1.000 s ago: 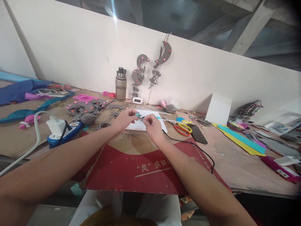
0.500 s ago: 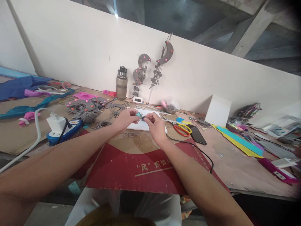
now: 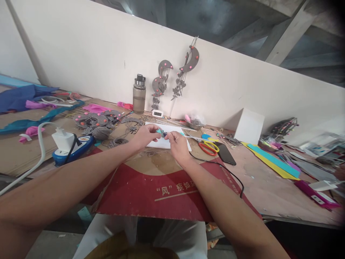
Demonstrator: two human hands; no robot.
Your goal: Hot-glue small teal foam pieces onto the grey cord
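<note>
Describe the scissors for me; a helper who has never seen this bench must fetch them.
Find the white sheet under the two hands at mid-table. Just to its right, beside a black phone, lie the scissors. Their handles set them apart: one red-orange loop and one yellow.

Near me the red cardboard (image 3: 151, 190) lies bare and open to my arms, but a black cable (image 3: 221, 167), scissors (image 3: 208, 146) and a phone (image 3: 225, 154) crowd my right, a power strip (image 3: 71, 149) and grey yarn (image 3: 101, 133) block my left, and a bottle (image 3: 139, 94) stands ahead.
</note>
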